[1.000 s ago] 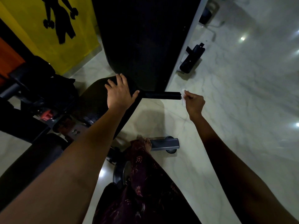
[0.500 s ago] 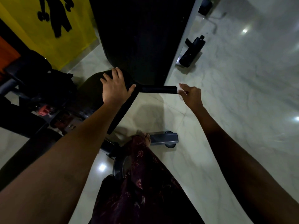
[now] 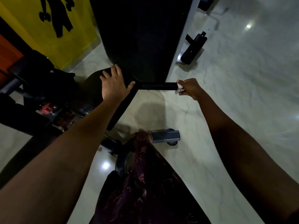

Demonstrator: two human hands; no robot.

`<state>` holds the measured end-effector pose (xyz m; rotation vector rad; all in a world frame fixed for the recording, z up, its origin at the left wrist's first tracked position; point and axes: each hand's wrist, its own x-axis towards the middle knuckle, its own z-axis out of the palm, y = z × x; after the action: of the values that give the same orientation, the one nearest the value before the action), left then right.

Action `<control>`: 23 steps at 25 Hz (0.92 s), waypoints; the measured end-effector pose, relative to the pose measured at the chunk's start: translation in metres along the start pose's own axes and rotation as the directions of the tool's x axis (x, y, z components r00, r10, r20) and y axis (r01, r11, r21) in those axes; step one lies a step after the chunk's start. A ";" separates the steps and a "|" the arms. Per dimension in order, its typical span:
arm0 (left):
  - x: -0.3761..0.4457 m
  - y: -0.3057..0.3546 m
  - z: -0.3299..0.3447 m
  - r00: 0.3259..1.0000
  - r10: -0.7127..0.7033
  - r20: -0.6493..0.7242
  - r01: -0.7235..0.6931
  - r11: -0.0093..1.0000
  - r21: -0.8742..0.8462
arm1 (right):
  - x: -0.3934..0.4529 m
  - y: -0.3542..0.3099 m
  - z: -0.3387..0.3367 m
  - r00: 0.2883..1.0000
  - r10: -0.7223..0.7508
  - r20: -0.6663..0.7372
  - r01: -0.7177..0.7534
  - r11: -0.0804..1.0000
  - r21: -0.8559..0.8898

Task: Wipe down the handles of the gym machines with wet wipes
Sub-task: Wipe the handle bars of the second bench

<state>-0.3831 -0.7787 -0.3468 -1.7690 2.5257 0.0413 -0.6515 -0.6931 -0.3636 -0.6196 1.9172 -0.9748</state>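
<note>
Marble floor (image 3: 234, 97), yellow wall (image 3: 29, 28), dim gym

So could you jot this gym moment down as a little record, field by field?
Place: pale marble-look tiled floor, yellow wall panel with black figure
Handle: black padded horizontal machine handle
Wipe: white crumpled wet wipe, at the handle's free end
Right hand: grips the wipe against the handle's tip
Left hand: rests flat on the dark rounded machine pad
Lighting: dim
</note>
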 end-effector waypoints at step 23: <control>0.000 0.002 0.002 1.000 -0.002 -0.022 0.002 1.000 0.014 | -0.019 0.021 0.020 0.924 -0.261 -0.279 0.159 0.927 -0.339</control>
<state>-0.3851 -0.7783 -0.3492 -1.7774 2.5328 0.0045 -0.6257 -0.6758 -0.3781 -0.9140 2.3584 -0.9593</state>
